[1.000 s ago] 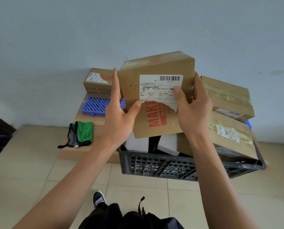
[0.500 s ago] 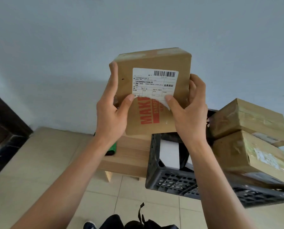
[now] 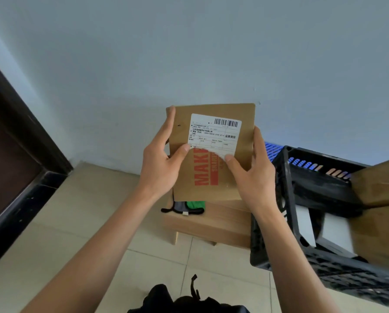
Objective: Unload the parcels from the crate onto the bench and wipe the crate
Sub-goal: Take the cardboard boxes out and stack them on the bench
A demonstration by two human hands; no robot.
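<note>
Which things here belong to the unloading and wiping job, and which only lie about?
For the job:
- brown parcel, held by left hand and right hand
- black crate, parcels inside
- wooden bench
- green and grey cloth

Lying about:
- blue grid
- black bag on the floor

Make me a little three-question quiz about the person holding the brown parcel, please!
1. True or false: both the left hand and the right hand hold the brown parcel.
2. What colour is the big word printed on the parcel under the white label?
A. blue
B. red
C. green
3. Fill in: the green cloth lies on the wooden ____, left of the black crate.

Key: 1 true; 2 B; 3 bench.
</note>
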